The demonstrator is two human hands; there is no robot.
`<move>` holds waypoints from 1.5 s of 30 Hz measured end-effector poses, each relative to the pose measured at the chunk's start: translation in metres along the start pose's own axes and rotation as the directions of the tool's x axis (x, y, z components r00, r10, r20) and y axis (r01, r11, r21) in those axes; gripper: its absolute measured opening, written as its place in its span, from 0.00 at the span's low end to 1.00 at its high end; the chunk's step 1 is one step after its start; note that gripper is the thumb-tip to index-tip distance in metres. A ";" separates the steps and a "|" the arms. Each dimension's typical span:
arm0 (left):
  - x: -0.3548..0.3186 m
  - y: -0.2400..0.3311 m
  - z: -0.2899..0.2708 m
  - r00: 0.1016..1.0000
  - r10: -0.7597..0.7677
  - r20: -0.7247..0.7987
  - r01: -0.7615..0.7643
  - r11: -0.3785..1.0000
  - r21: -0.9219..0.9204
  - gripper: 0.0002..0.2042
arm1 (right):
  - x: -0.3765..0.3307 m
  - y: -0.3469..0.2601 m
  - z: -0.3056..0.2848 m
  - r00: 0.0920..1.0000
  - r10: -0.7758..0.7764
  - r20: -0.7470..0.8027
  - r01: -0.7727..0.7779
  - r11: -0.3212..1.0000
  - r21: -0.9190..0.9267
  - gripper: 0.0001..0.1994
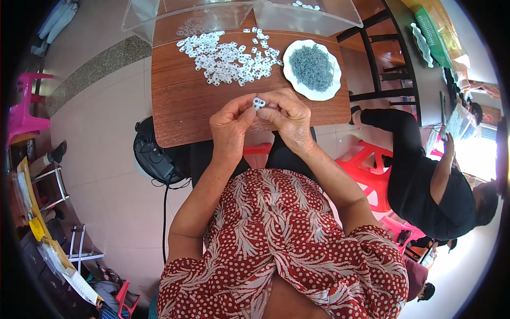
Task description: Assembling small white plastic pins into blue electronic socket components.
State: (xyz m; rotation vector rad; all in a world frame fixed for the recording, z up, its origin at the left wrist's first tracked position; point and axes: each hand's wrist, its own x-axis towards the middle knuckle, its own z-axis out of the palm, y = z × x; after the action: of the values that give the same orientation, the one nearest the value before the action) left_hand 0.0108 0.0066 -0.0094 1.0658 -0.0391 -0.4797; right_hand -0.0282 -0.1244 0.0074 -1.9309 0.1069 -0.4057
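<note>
Over the table's near edge, my left hand [229, 126] and my right hand [289, 118] meet with their fingertips closed on a small white plastic piece [258, 103]. Dark holes show in its face. Just beyond my hands, a loose heap of similar white plastic pieces [226, 59] spreads over the brown wooden table [180, 119]. To the right of the heap stands a white plate [287, 68] with a wavy rim. It is full of small, thin grey pieces [313, 66] that look like screws. My fingers cover part of the held piece.
Two clear plastic bins [234, 21] stand along the table's far side, the right one with a few white pieces inside. A red stool [366, 170] and a seated person in black [433, 181] are at the right. A black bag [154, 151] sits left of my legs.
</note>
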 end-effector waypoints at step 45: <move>-0.010 0.005 0.010 0.974 0.223 -0.027 -0.218 0.968 0.124 0.11 | -0.004 -0.004 0.007 0.977 -0.201 -0.074 0.197 0.979 -0.057 0.13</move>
State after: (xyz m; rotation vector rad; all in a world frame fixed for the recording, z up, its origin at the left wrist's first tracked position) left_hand 0.0012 0.0044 0.0015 1.1739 -0.1508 -0.2565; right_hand -0.0300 -0.1157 0.0079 -1.9817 -0.0256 -0.6189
